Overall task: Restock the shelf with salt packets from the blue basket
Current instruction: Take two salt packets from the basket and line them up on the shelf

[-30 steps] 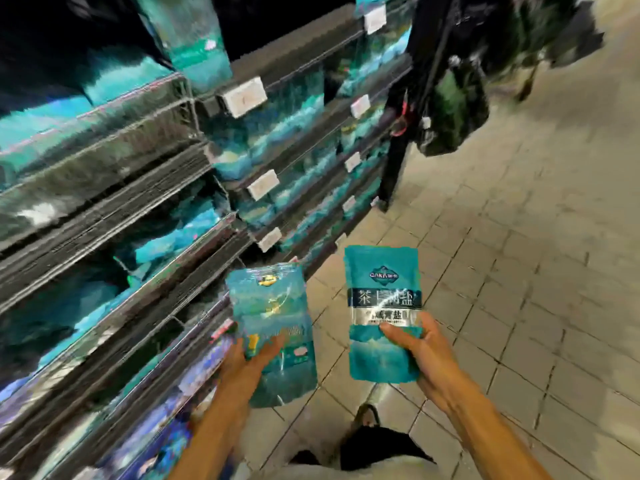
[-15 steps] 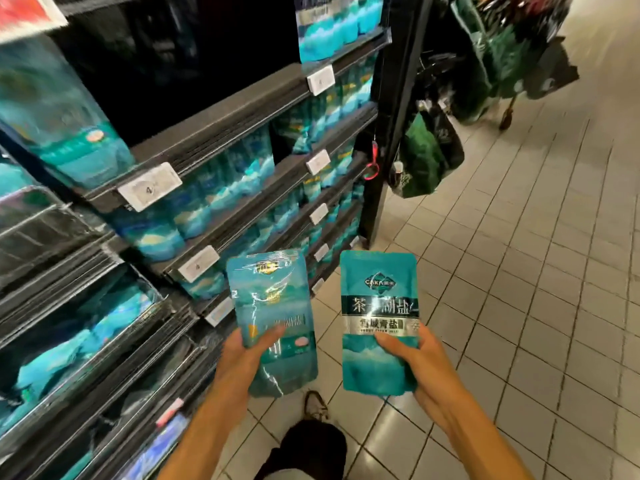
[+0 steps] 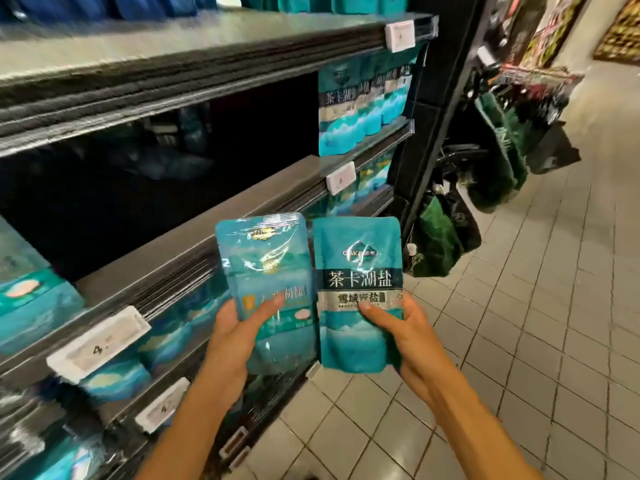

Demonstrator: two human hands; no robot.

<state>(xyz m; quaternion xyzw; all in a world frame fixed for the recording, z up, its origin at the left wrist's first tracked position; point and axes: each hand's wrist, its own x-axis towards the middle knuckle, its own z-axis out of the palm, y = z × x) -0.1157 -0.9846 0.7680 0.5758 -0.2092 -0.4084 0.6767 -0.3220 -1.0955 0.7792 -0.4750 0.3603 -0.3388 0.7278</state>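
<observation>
A shop aisle with a pale tiled floor (image 3: pixel 519 341) runs along a dark shelving unit, and green bags (image 3: pixel 440 237) hang off its end post at the right. On the left, the middle shelf (image 3: pixel 242 206) is mostly dark and bare at the front, with only a short row of shelved salt packets (image 3: pixel 349 109) standing upright at its far right end; lower tiers hold more teal packs behind white price tags (image 3: pixel 100 341). The blue basket is out of view.

The left hand (image 3: pixel 235 337) grips a glossy teal salt packet (image 3: pixel 266 271), thumb across the front and fingers curled behind. Just beside it, edges nearly touching, the right hand (image 3: pixel 405 334) clamps a matte teal salt packet (image 3: pixel 356 289) the same way, printing facing the camera.

The step in hand looks like matching each pack to its row before placing. The matte pack's label appears to match the upright row at the shelf's right end, though blur makes that uncertain. Best to stand it upright beside that row, face outward, seated on its flat bottom, one pack at a time, so neither slumps or knocks its neighbours over.
</observation>
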